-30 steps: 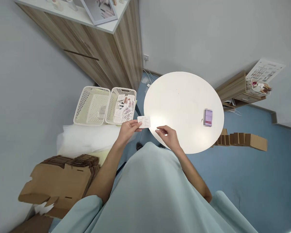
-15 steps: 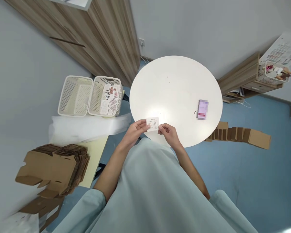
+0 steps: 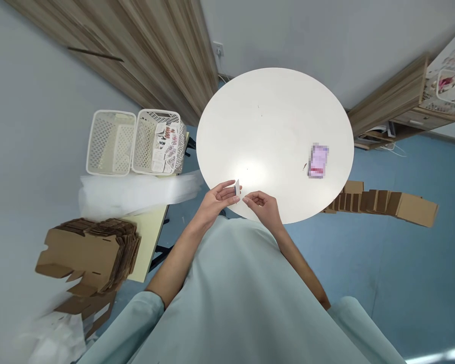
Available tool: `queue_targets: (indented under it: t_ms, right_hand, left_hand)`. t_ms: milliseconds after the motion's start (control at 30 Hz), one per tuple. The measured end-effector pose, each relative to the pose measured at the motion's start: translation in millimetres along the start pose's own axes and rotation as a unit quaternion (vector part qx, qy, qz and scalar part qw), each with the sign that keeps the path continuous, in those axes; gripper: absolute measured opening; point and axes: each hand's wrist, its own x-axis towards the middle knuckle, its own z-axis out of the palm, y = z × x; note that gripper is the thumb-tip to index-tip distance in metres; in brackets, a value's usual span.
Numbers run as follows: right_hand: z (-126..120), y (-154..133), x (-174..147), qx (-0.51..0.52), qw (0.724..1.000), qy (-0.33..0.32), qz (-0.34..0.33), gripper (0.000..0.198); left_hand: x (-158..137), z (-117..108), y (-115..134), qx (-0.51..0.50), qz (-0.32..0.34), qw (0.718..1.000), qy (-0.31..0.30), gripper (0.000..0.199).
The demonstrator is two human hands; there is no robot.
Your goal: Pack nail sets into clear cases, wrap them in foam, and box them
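Note:
Over the near edge of the round white table (image 3: 276,116), my left hand (image 3: 215,203) grips a small white card (image 3: 237,188) between thumb and fingers. The card stands nearly edge-on to me, so its printed face is hidden. Just to its right, my right hand (image 3: 264,206) has thumb and forefinger brought together in a pinch, a short gap from the card. Whether anything tiny is between those fingertips I cannot make out.
A blurred-out purple item (image 3: 318,162) lies at the table's right. To the left, white baskets (image 3: 111,144) include one (image 3: 136,162) holding printed cards. White sheeting (image 3: 136,192) and a stack of flat cardboard boxes (image 3: 83,253) are nearer me. More cardboard (image 3: 413,208) stands at right.
The card has turned from face-up to nearly edge-on in my left hand. My right hand has come away from the card's edge. The whole view has shifted slightly.

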Motion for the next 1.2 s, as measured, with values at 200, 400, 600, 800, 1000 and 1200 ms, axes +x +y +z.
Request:
queue_targets:
  t_ms: [200,400,600,800,1000,1200]
  right_hand:
    - [22.9,-13.4,-15.0,-0.061,0.997,0.031,-0.036,0.027]
    - [41.8,-21.5,-11.2,-0.073,0.994,0.071,-0.039,0.026]
    - [50.1,-23.9,0.1,0.017,0.997,0.068,0.032,0.033]
    - [70.4,-32.1,1.6,0.062,0.996,0.048,0.028,0.033]
    - [86.2,-41.2,0.4,0.103,0.994,0.01,0.042,0.038]
    - [102.6,-43.8,5.0,0.165,0.981,-0.058,0.083,0.04]
  left_hand:
    - [8.4,-5.3,-0.3,0.062,0.019,0.998,0.017,0.078]
    - [3.3,-27.4,8.4,0.065,0.04,0.997,0.01,0.072]
    - [0.1,-63.3,20.0,0.039,0.051,0.998,0.02,0.063]
    - [0.3,-90.8,28.6,0.028,0.041,0.999,-0.002,0.06]
    - [3.9,-110.4,36.5,-0.081,-0.015,0.988,-0.129,0.058]
    - [6.6,-122.8,39.5,-0.129,-0.028,0.956,-0.263,0.068]
